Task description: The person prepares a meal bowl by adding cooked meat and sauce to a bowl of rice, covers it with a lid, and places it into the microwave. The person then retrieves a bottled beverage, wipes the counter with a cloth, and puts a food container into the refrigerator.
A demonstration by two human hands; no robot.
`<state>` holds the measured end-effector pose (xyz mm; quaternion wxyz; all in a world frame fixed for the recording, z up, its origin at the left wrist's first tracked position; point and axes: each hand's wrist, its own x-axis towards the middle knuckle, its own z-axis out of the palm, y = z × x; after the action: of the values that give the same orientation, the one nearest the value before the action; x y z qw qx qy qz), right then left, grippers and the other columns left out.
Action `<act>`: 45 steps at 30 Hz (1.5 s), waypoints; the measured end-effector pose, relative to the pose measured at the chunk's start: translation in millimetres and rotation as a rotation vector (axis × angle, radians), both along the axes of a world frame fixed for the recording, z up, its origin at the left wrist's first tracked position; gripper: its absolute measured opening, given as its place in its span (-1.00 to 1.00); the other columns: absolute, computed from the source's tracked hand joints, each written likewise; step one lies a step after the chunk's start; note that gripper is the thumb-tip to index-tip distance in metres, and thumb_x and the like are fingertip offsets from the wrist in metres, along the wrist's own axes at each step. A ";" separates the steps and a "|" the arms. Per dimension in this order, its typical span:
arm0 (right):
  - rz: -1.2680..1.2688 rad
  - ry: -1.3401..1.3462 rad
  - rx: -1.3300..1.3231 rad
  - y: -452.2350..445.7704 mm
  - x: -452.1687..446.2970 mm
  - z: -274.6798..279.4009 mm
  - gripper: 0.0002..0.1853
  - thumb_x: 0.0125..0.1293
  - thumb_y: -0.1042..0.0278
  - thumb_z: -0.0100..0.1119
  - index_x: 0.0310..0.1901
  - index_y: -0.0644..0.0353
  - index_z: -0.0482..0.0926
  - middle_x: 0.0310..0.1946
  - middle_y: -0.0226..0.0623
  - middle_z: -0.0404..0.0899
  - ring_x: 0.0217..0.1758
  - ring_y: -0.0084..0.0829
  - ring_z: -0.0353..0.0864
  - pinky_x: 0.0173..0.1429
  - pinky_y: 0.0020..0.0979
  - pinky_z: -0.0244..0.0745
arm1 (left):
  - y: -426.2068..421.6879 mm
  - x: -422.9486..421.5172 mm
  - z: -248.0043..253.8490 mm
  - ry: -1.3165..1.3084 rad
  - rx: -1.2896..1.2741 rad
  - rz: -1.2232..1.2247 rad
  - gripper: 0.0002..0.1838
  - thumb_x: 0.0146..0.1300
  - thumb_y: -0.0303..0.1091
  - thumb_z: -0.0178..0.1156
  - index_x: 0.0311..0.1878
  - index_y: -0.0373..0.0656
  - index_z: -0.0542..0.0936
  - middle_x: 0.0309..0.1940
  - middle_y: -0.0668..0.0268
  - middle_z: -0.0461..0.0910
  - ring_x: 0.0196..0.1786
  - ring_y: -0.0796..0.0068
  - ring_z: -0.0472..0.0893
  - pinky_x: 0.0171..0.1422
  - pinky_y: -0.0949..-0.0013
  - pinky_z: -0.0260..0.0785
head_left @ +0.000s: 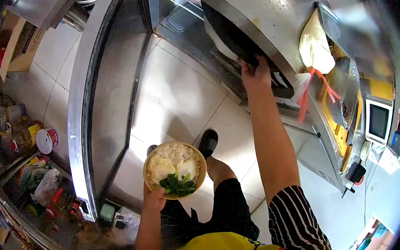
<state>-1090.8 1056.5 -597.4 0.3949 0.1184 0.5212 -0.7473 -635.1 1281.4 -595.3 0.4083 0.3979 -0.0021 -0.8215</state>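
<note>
My left hand (154,199) holds a round bowl (145,170) from its near side, thumb on the rim. In the bowl are white rice (178,150), two pale pieces that look like fried eggs (161,168) and dark leafy greens (178,185). My right hand (256,72) reaches to the counter's underside, its fingers closed at the edge of a dark panel (233,34). Whether it grips that panel or something behind it is hidden. Left of the bowl, a steel door (113,78) stands open.
Above runs a steel counter (269,6) with a tied bag (316,44) and a small screen device (378,120). An open compartment holds a clear container (181,18). Bottles, bags and a white-lidded tub (47,140) crowd the lower left. Tiled floor (179,94) lies below.
</note>
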 end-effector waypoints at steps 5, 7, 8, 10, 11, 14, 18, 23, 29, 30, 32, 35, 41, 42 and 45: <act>-0.180 -0.149 -0.037 8.6 37.6 32.0 -0.76 0.36 0.45 0.05 0.00 0.38 0.43 0.03 -0.06 0.51 0.04 -0.16 0.55 0.05 -0.24 0.63 | 5.2 15.8 29.7 0.001 0.305 0.101 -0.09 0.04 -0.76 0.18 0.47 0.05 0.14 0.32 0.18 0.32 0.32 0.10 0.40 0.28 -0.04 0.45; -0.173 -0.194 -0.127 18.1 37.5 23.3 -0.79 0.34 0.46 0.06 -0.04 0.36 0.44 -0.01 -0.11 0.52 0.04 -0.17 0.54 0.10 -0.21 0.60 | 15.3 32.3 30.4 0.009 0.430 0.128 -0.08 0.03 -0.78 0.18 0.47 0.06 0.13 0.32 0.18 0.31 0.33 0.10 0.39 0.28 -0.05 0.45; -0.170 -0.218 -0.172 23.7 38.9 16.4 -0.80 0.33 0.47 0.07 -0.06 0.35 0.45 -0.03 -0.13 0.52 0.04 -0.17 0.54 0.12 -0.20 0.58 | 17.0 37.7 34.1 0.018 0.479 0.146 -0.07 0.03 -0.78 0.17 0.47 0.06 0.13 0.32 0.19 0.31 0.33 0.10 0.39 0.28 -0.05 0.45; -0.168 -0.214 -0.090 32.1 46.1 7.2 -0.74 0.37 0.40 0.06 0.05 0.28 0.44 0.01 -0.19 0.50 0.07 -0.18 0.49 0.11 -0.19 0.54 | 13.1 41.1 49.7 0.059 0.503 0.181 -0.07 0.02 -0.80 0.16 0.46 0.06 0.14 0.33 0.19 0.30 0.33 0.10 0.39 0.29 -0.04 0.45; -0.165 -0.211 -0.050 36.0 47.9 3.3 -0.71 0.39 0.37 0.05 0.10 0.24 0.43 0.03 -0.22 0.49 0.09 -0.18 0.47 0.11 -0.18 0.52 | 10.5 42.1 56.8 0.081 0.502 0.191 -0.08 0.02 -0.81 0.16 0.46 0.06 0.14 0.33 0.19 0.30 0.33 0.10 0.39 0.28 -0.04 0.45; -0.169 -0.201 -0.079 44.9 67.6 11.6 -0.75 0.32 0.42 0.14 -0.01 0.28 0.46 -0.07 -0.21 0.53 -0.04 -0.20 0.54 -0.03 -0.21 0.55 | 1.4 42.8 72.7 0.094 0.445 0.175 -0.11 0.04 -0.79 0.18 0.45 0.06 0.17 0.32 0.19 0.30 0.31 0.11 0.40 0.25 -0.04 0.49; -0.176 -0.197 0.019 52.5 78.5 25.6 -0.81 0.29 0.47 0.14 -0.09 0.30 0.46 -0.10 -0.17 0.53 -0.11 -0.21 0.57 -0.14 -0.26 0.60 | -21.4 34.4 83.6 -0.278 0.318 -0.048 -0.15 0.08 -0.64 0.27 0.43 0.06 0.18 0.30 0.21 0.31 0.28 0.13 0.43 0.14 -0.05 0.57; -0.101 -0.329 -0.047 60.8 72.3 24.2 -0.87 0.29 0.55 0.04 -0.13 0.31 0.48 -0.15 -0.22 0.53 -0.05 -0.23 0.54 0.03 -0.21 0.60 | -71.9 21.5 77.5 -0.323 0.066 -0.146 -0.14 0.04 -0.52 0.34 0.43 0.02 0.17 0.21 0.21 0.39 0.23 0.15 0.47 0.16 -0.03 0.55; -0.060 -0.355 -0.130 64.6 68.6 22.8 -0.79 0.28 0.58 0.02 -0.05 0.35 0.47 -0.05 -0.18 0.54 0.05 -0.21 0.53 0.19 -0.21 0.55 | -149.1 -39.9 80.5 -0.142 -0.220 -0.067 -0.19 0.02 -0.37 0.30 0.40 -0.09 0.23 0.20 0.21 0.44 0.24 0.10 0.48 0.24 -0.04 0.47; -0.046 -0.348 -0.152 67.0 68.7 21.9 -0.78 0.28 0.56 0.04 -0.04 0.33 0.47 -0.07 -0.18 0.55 0.01 -0.20 0.56 0.13 -0.21 0.58 | -158.5 -45.3 77.6 -0.105 -0.261 -0.067 -0.20 0.02 -0.33 0.29 0.39 -0.10 0.25 0.21 0.21 0.45 0.25 0.09 0.47 0.24 -0.06 0.46; -0.017 -0.333 -0.198 70.7 69.2 21.3 -0.76 0.27 0.52 0.10 -0.03 0.29 0.46 -0.10 -0.18 0.56 -0.06 -0.18 0.61 0.01 -0.20 0.66 | -178.1 -58.5 78.2 -0.069 -0.299 -0.104 -0.20 0.02 -0.26 0.29 0.39 -0.08 0.25 0.25 0.19 0.42 0.26 0.08 0.46 0.29 -0.06 0.42; 0.102 -0.291 -0.210 96.1 58.6 3.2 -0.74 0.26 0.49 0.11 -0.01 0.27 0.47 -0.11 -0.20 0.58 -0.07 -0.22 0.61 0.03 -0.22 0.64 | -203.9 -82.8 86.8 -0.053 -0.375 -0.118 -0.21 0.05 -0.16 0.24 0.40 -0.09 0.25 0.26 0.16 0.42 0.26 0.07 0.47 0.30 -0.05 0.41; 0.130 -0.225 -0.127 110.5 62.1 22.0 -0.73 0.28 0.49 0.07 0.02 0.28 0.47 -0.07 -0.24 0.56 -0.06 -0.28 0.58 -0.03 -0.31 0.60 | -245.8 -116.0 77.4 0.023 -0.405 -0.111 -0.21 0.08 -0.07 0.20 0.40 -0.10 0.25 0.27 0.17 0.41 0.29 0.09 0.44 0.31 -0.06 0.37; 0.127 -0.227 -0.102 113.5 62.2 21.5 -0.74 0.28 0.49 0.09 0.01 0.28 0.47 -0.09 -0.24 0.57 -0.08 -0.27 0.60 -0.06 -0.30 0.62 | -252.2 -121.5 77.8 0.022 -0.403 -0.112 -0.20 0.06 -0.02 0.20 0.39 -0.07 0.26 0.26 0.20 0.41 0.29 0.10 0.44 0.32 -0.06 0.36; 0.116 -0.232 -0.051 120.9 65.3 26.4 -0.75 0.26 0.51 0.13 -0.03 0.27 0.49 -0.14 -0.25 0.59 -0.12 -0.27 0.63 -0.13 -0.27 0.64 | -270.6 -134.4 71.3 0.034 -0.418 -0.102 -0.21 0.04 -0.01 0.20 0.39 -0.02 0.29 0.26 0.20 0.42 0.30 0.14 0.44 0.30 -0.03 0.38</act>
<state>-1025.4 1177.4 -571.1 0.4982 0.1634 0.4587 -0.7174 -769.5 1010.9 -524.1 0.4399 0.2902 -0.1856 -0.8293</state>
